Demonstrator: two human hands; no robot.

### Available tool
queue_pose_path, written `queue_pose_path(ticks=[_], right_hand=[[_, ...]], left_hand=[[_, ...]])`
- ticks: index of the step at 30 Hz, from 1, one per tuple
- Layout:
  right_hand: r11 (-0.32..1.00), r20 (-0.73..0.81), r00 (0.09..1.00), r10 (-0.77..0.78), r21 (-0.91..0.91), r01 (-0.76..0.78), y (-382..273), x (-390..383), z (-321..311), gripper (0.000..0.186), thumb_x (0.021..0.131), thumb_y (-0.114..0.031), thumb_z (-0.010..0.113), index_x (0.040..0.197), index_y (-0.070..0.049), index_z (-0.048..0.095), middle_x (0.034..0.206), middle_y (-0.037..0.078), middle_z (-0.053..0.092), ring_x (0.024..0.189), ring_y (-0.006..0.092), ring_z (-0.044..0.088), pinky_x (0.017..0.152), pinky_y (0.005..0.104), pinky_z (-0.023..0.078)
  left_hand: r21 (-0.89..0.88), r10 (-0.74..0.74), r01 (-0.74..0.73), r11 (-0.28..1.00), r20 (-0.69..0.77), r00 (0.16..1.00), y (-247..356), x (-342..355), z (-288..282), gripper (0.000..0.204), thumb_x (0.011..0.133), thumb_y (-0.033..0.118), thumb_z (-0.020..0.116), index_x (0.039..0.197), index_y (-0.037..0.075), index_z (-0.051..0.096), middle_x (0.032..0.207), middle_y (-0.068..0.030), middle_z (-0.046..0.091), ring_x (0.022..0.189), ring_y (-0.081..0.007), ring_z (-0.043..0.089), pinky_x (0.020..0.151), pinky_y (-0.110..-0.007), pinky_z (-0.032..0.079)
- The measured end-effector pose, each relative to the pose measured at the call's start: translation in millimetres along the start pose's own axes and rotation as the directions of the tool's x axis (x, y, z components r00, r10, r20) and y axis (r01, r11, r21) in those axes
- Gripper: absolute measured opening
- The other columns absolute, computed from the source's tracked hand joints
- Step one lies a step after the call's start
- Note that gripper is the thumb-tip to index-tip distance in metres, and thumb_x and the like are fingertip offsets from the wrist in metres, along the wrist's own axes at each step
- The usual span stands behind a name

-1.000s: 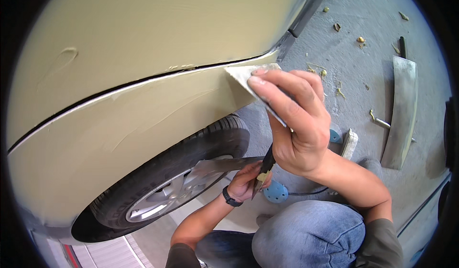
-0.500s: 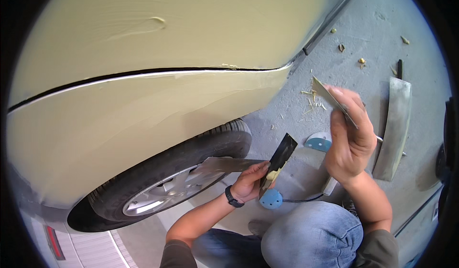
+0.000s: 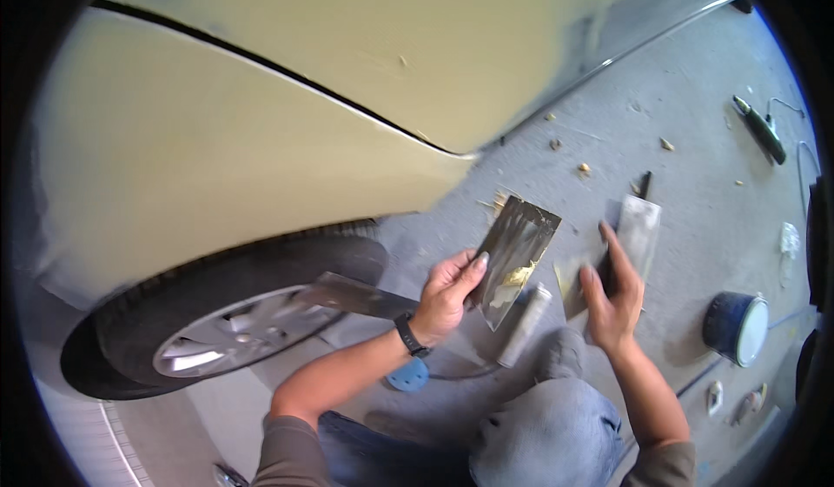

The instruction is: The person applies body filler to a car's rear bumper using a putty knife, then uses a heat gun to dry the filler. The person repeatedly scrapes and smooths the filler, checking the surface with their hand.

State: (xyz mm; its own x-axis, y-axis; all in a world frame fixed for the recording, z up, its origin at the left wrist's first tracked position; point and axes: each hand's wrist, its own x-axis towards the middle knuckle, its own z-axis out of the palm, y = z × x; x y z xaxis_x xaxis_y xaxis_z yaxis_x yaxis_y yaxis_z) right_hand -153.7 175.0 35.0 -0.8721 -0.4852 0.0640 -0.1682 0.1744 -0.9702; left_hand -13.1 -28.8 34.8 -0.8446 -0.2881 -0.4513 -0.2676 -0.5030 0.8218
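Note:
My left hand [image 3: 450, 296] is closed around the near end of a dark rectangular filler plate [image 3: 514, 248], its broad face turned up, with yellowish filler [image 3: 514, 283] along the lower right edge. A second metal blade [image 3: 360, 296] sticks out leftward from the same hand, in front of the wheel. My right hand [image 3: 615, 304] pinches a thin, pale spreader [image 3: 569, 285] between thumb and fingers, a short gap to the right of the plate. Beyond both hands is a car body panel [image 3: 234, 148] coated in the same yellowish filler, above a tire [image 3: 347, 257].
A long sanding block [image 3: 640, 226] lies right of my right hand. Below the plate are a pale cylindrical tool [image 3: 526, 326] and a blue sanding disc [image 3: 407, 374]. Farther right stand a dark can [image 3: 734, 326] and a dark handled tool [image 3: 760, 131]. Filler crumbs [image 3: 584, 168] dot the floor.
The view has shifted right, bringing in the can. My left hand has tilted the filler plate so its face shows. My right hand has lowered its spreader toward the plate's level.

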Motion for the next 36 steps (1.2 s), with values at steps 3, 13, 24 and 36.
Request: queue_pose_path(ticks=[3,13,24,36], right_hand=[[0.949,-0.064,0.976,-0.207,-0.256,0.184,11.0,23.4,-16.6,0.058,0.089,-0.010,0.072,0.143,0.002,0.055,0.095,0.017,0.069,0.083,0.0200,0.063,0.080,0.0311,0.051],[0.959,0.305,0.946,-0.106,-0.220,0.178,30.3,-17.7,5.7,0.057,0.085,-0.010,0.074,0.138,0.001,0.058,0.083,0.018,0.063,0.072,0.0323,0.062,0.067,0.0388,0.049],[0.664,0.246,0.656,-0.714,-0.061,0.745,17.2,-7.3,7.1,0.029,0.079,-0.013,0.067,0.105,-0.014,0.077,0.104,0.010,0.064,0.100,0.0288,0.064,0.107,0.0605,0.047],[0.552,0.478,0.596,-0.645,-0.248,0.796,56.2,19.3,-45.5,0.053,0.068,-0.012,0.065,0.120,-0.011,0.076,0.115,0.010,0.063,0.108,0.0278,0.061,0.113,0.0620,0.041]], left_hand=[[0.274,0.157,-0.169,0.947,0.067,0.985,-4.4,-2.3,19.5,0.022,0.107,0.022,0.054,0.112,0.003,0.063,0.069,0.0048,0.058,0.059,-0.0010,0.051,0.052,-0.023,0.039],[0.459,0.289,-0.217,0.861,-0.092,0.953,-30.3,9.6,28.7,0.028,0.109,0.022,0.046,0.107,-0.004,0.058,0.063,-0.0070,0.046,0.057,-0.0106,0.041,0.054,-0.032,0.037],[-0.436,-0.066,0.021,0.900,-0.088,0.994,-38.7,25.3,51.9,0.029,0.107,0.022,0.054,0.129,0.004,0.055,0.107,-0.0043,0.065,0.096,-0.0123,0.066,0.083,-0.026,0.055],[-0.557,-0.239,0.186,0.809,-0.022,0.971,-45.7,23.7,45.8,0.019,0.105,0.017,0.055,0.121,0.009,0.063,0.107,-0.0029,0.072,0.089,-0.0107,0.069,0.075,-0.026,0.054]])
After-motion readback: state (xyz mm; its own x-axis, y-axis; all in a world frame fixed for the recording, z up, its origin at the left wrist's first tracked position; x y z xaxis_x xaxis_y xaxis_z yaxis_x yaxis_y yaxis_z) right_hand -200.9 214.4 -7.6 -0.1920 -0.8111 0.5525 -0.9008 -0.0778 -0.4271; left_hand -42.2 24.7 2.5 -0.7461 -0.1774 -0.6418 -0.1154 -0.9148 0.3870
